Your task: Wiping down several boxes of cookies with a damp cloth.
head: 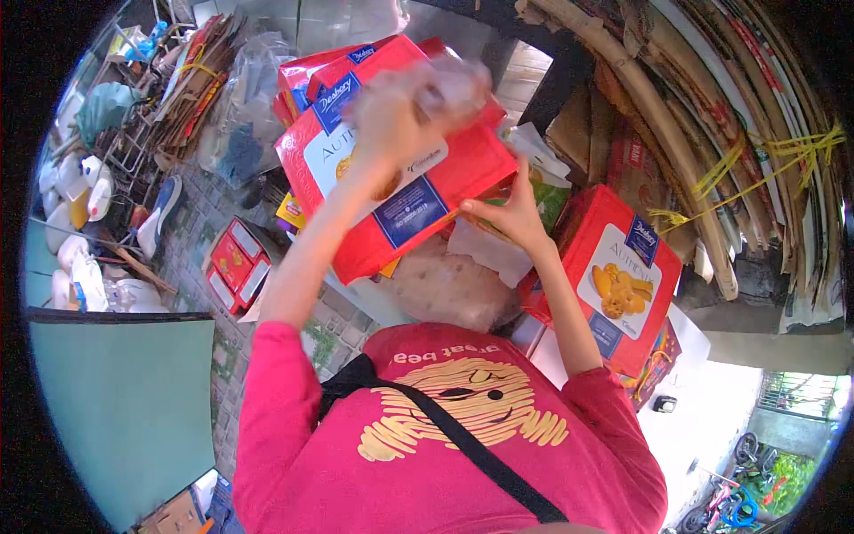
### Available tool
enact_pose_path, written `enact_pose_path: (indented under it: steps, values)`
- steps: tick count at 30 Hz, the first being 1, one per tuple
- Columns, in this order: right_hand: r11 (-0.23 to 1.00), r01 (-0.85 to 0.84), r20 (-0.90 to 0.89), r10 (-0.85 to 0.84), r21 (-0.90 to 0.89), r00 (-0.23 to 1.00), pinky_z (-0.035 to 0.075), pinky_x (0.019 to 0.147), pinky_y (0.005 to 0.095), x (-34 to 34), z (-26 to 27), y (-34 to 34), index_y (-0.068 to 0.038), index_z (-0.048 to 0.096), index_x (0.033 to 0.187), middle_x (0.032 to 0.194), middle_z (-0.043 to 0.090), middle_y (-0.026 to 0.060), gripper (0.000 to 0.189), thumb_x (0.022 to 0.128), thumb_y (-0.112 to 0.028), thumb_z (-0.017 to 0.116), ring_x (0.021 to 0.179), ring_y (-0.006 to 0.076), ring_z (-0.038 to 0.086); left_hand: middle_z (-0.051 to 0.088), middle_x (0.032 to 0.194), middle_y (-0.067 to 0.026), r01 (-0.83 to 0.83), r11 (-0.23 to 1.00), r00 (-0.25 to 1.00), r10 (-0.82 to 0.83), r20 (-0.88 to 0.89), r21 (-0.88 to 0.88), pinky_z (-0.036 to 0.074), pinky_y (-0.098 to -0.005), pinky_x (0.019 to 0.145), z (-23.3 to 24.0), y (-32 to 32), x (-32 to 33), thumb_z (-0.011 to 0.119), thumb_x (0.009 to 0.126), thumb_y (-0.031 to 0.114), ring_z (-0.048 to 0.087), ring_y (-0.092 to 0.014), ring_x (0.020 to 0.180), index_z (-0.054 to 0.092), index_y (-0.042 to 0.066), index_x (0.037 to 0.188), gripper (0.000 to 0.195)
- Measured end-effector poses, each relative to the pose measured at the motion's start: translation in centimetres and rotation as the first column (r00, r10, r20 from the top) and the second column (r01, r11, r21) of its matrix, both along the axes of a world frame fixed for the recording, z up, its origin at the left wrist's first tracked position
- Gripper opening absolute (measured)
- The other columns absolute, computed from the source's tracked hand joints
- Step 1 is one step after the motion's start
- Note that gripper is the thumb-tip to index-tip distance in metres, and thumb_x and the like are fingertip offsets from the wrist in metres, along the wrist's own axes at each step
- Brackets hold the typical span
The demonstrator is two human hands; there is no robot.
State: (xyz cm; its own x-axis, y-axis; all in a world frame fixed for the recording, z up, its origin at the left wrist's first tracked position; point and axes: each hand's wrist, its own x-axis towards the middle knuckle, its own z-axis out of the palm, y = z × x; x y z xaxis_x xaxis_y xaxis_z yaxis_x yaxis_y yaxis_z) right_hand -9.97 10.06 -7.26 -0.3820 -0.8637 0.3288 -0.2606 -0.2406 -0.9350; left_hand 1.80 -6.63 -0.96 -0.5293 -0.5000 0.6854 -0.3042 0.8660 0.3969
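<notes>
A red Desbory biscuit box (pixel 413 220) lies tilted before me, its printed face up. My left hand (pixel 393 117) is blurred above the upper part of this box. A blurred pale, purplish thing (pixel 454 93) shows at its fingers; whether they hold it cannot be told. My right hand (pixel 510 210) holds the box at its lower right corner, thumb on the near edge and fingers along the side. More red boxes (pixel 300 73) lie behind it. Another red Desbory box (pixel 617 287) stands tilted to the right of my right forearm.
Flattened cardboard (pixel 707 120) tied with yellow string is stacked at the right. A smaller cardboard bundle (pixel 197 80), clear plastic bags (pixel 247 100) and white plastic containers (pixel 73 187) stand at the left. A red carton (pixel 237 267) lies on the paving. A green panel (pixel 127 400) is at the lower left.
</notes>
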Motion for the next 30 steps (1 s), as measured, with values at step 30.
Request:
enact_pose_path:
  steps: [30]
  values:
    - [0.986,0.151,-0.276,-0.163,-0.063,0.947,0.041,0.092,0.0387,-1.4,-3.3,-0.7,-0.002,0.034,0.128,0.117,0.053,0.0200,0.091,0.058,-0.030,0.084,0.110,0.0319,0.052,0.056,0.114,-0.0105,0.191,0.981,0.949,-0.177,0.261,-0.033,0.037,-0.0483,0.092,-0.9,8.3,7.5,0.074,0.057,0.031,0.048,-0.033,0.106,0.061,0.015,0.106,0.053]
